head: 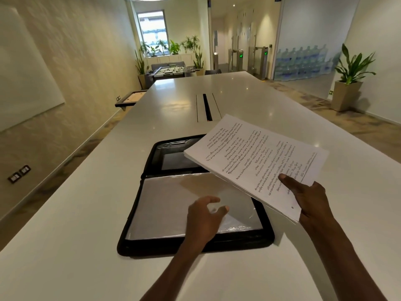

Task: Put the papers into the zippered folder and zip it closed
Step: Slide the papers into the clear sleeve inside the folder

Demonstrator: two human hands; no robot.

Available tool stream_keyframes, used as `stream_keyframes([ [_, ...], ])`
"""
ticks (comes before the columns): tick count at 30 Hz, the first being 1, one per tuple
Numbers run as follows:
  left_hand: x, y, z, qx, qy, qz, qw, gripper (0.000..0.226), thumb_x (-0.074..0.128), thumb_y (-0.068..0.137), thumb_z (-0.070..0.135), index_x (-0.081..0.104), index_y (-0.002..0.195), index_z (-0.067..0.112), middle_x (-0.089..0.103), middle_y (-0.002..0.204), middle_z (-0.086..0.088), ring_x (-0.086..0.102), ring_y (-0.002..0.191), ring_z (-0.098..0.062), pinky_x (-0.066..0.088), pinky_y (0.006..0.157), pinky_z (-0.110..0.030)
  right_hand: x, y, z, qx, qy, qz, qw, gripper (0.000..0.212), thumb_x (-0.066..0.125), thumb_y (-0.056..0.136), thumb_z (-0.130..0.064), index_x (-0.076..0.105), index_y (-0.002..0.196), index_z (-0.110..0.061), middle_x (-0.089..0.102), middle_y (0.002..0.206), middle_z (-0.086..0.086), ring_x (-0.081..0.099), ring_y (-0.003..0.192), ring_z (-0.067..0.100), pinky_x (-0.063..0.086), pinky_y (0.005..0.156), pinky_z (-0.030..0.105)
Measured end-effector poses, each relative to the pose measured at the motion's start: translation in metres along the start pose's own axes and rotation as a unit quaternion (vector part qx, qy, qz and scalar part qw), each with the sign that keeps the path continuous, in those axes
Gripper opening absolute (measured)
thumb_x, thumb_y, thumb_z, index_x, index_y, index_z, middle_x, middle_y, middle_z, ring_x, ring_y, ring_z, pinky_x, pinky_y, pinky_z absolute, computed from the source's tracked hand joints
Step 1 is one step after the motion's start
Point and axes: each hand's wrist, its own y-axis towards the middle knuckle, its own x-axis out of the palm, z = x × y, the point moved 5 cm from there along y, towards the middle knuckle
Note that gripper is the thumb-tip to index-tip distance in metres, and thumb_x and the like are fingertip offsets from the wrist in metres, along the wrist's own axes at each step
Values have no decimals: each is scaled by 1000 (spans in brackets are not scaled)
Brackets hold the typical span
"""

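The right hand (312,200) is holding one stack of white papers (256,161), thumb pressing on top, tilted above the right side of the folder; its printed lines are too small to read. One black zippered folder (152,216) is lying open on the glossy white table (76,235), showing clear plastic sleeves. The left hand (204,218) is hovering over the near sleeve, fingers loosely curled, gripping nothing.

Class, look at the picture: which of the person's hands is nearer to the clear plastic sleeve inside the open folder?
Left. The left hand hovers directly over the clear plastic sleeve, fingers loosely curled. The right hand is off to the sleeve's right, holding the papers raised above the folder.
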Motion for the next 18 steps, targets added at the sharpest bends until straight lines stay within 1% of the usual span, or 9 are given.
stream_keyframes([
  [3,12,-1,12,0,9,9,1000,27,77,81,29,72,107,23,70,112,7,50,62,27,37,57,6,-12,1,-4,-1,9,-2,1000,40,78,78,-3,69,109,-26,77,108,0,75,96,21,62,74,37],
  [5,20,0,18,-6,22,13,1000,25,76,82,27,72,106,22,71,113,5,53,67,20,36,61,2,-19,3,-4,1,7,1,1000,39,79,78,-4,69,109,-27,76,109,0,74,97,21,62,75,37],
  [9,36,-3,28,-25,35,20,999,31,78,78,32,73,106,20,71,114,2,59,87,-1,40,71,-9,-37,7,-6,9,6,5,1000,40,79,78,-5,69,111,-25,76,112,1,73,100,23,59,85,46],
  [11,46,-5,29,-24,64,0,998,40,81,74,40,72,107,19,69,119,0,62,101,-9,46,83,-19,-45,10,-8,13,6,5,1000,38,79,78,-4,70,109,-24,76,110,2,73,101,24,59,84,48],
  [13,54,-9,29,-15,107,-14,994,46,81,71,46,73,107,20,64,127,-1,57,115,-16,45,95,-28,-54,14,-9,17,3,10,1000,40,79,78,-4,70,113,-21,76,110,3,74,100,25,58,88,51],
  [15,59,-13,30,-10,133,-6,991,49,82,69,49,73,107,20,59,133,-1,51,121,-20,41,98,-28,-62,18,-10,22,4,17,1000,45,80,77,-4,68,118,-17,76,111,5,74,99,27,54,93,54],
  [18,64,-15,32,-9,157,15,987,51,83,68,47,73,109,18,56,135,-2,47,123,-21,38,98,-26,-70,24,-13,23,11,16,1000,47,80,77,-3,67,121,-15,75,113,6,73,100,27,53,95,56],
])
